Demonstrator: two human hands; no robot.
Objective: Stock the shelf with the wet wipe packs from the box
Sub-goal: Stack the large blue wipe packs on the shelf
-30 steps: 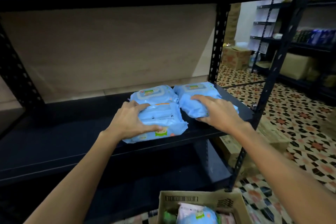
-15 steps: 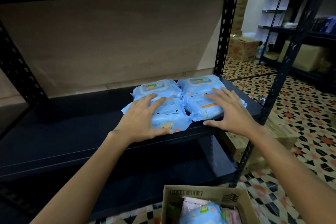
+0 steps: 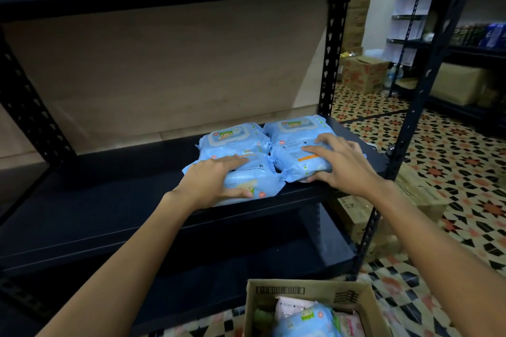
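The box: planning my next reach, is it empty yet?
Not empty. The box holds a blue pack and a pink one.

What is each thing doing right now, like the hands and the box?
Left hand: flat on front left pack.
Right hand: fingers spread over front right pack.
Back packs: lying flat on shelf.
Box: open, packs inside.
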